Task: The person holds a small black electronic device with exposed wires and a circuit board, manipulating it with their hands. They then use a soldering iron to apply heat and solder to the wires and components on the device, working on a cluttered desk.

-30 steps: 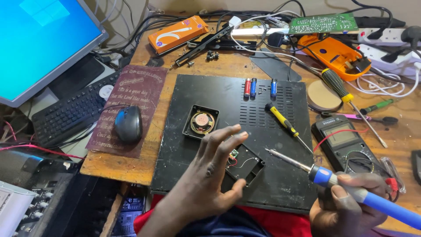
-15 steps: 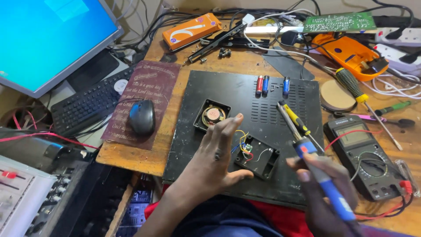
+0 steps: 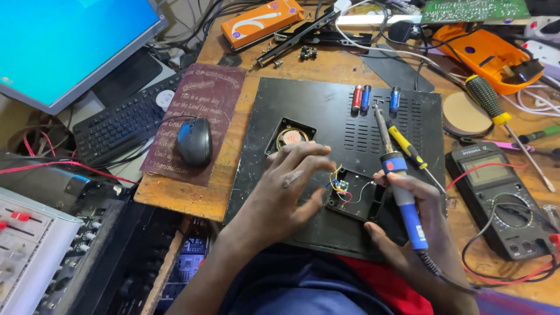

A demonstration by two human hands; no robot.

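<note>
Far left of my bench [image 3: 175,201] a lit blue monitor [image 3: 64,41] stands over a black keyboard [image 3: 119,122]. A dark mouse [image 3: 194,141] sits on a maroon pad [image 3: 198,116]. Far off lie an orange box [image 3: 261,20] and a green circuit board [image 3: 475,10]. At the right a multimeter [image 3: 501,198] rests beside a green-handled screwdriver [image 3: 496,108]. Three small batteries [image 3: 373,98] lie side by side.

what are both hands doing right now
Left hand: open, fingers spread beside the small black plastic box with coloured wires.
Right hand: closed around the blue-handled soldering iron.
</note>
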